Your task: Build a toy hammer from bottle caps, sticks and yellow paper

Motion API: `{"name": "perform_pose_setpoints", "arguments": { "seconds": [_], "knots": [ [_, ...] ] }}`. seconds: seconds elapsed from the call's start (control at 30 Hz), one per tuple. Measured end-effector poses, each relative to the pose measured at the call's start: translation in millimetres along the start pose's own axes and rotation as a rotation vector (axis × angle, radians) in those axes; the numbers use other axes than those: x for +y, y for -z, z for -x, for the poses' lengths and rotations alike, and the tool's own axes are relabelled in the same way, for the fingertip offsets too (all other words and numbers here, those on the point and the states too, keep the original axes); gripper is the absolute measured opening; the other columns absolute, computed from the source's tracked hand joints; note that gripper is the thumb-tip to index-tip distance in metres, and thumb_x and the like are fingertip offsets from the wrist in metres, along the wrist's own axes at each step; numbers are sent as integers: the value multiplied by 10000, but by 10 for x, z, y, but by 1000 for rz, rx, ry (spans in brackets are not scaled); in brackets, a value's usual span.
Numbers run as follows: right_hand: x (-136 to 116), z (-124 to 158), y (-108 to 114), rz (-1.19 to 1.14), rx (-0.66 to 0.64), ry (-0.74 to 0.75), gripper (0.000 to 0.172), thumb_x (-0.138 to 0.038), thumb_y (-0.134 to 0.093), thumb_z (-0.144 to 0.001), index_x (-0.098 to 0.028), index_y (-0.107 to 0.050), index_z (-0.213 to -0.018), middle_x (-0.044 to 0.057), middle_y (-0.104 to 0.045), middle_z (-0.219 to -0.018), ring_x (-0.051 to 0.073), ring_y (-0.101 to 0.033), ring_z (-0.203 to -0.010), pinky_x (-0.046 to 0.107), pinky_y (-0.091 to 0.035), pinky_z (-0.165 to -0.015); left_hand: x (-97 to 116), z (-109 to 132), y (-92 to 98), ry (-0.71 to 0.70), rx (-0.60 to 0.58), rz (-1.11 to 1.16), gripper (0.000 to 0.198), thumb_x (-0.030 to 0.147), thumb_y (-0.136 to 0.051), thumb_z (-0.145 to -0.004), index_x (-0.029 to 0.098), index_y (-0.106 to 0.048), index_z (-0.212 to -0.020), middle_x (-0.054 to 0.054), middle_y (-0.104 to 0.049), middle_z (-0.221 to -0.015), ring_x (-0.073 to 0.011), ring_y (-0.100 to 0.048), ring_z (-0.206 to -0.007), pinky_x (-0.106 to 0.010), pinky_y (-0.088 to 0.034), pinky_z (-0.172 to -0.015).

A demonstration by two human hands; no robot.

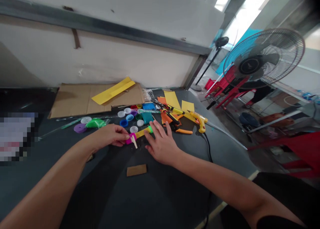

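Magenta piece [128, 140] in left hand [113, 135], right hand [162, 145] nearby

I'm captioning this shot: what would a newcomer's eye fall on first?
Probably the bright magenta piece near the centre, pinched by the left hand, with the right hand at the green end of the yellow strip. Next comes the large fan at upper right, then the colourful caps clustered just beyond the hands.
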State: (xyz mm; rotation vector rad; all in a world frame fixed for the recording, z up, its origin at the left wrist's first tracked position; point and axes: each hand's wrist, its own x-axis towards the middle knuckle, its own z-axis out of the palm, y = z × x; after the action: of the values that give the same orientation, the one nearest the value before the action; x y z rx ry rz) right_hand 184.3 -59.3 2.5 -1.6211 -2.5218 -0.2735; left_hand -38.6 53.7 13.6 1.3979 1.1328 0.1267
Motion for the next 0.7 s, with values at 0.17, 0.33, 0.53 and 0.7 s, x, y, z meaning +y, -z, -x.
{"name": "perform_pose_setpoints", "arguments": {
  "seconds": [0.17, 0.33, 0.53, 0.7],
  "knots": [
    [-38, -25, 3, -4, 7, 60, 494, -401, -413, -939, -180, -434, -1380, 195, -274, -1524, 308, -131, -1438, 635, -37, -1104, 15, 6, -3, 15, 8, 2, 333, 455, -755, -592, 195, -683, -788, -48, -732, -857, -203, -678, -847, -303, -554, -787],
    [30, 7, 11, 20, 9, 7, 477, -395, -432, -931, -157, -473, -1343, 215, -289, -1511, 325, -139, -1433, 641, -45, -1097, 36, 18, 0, 29, 1, -3, 340, 438, -749, -594, 179, -680, -804, -68, -733, -882, -201, -678, -851, -306, -549, -797],
    [44, 8, 69, -35, 55, 43, 397, -361, -441, -930, -199, -542, -1279, 172, -343, -1492, 310, -172, -1421, 621, -46, -1105, 38, 26, -2, 4, -4, 6, 344, 452, -736, -601, 175, -683, -798, -79, -737, -894, -203, -681, -844, -327, -549, -817],
    [352, -14, 122, -223, 128, -110, 316, -318, -484, -910, -222, -611, -1183, 99, -544, -1314, 272, -333, -1326, 496, -215, -1104, 58, 58, 1, -9, 4, -3, 314, 438, -726, -589, 186, -691, -772, -82, -738, -874, -229, -683, -857, -349, -553, -809]
  ]
}}
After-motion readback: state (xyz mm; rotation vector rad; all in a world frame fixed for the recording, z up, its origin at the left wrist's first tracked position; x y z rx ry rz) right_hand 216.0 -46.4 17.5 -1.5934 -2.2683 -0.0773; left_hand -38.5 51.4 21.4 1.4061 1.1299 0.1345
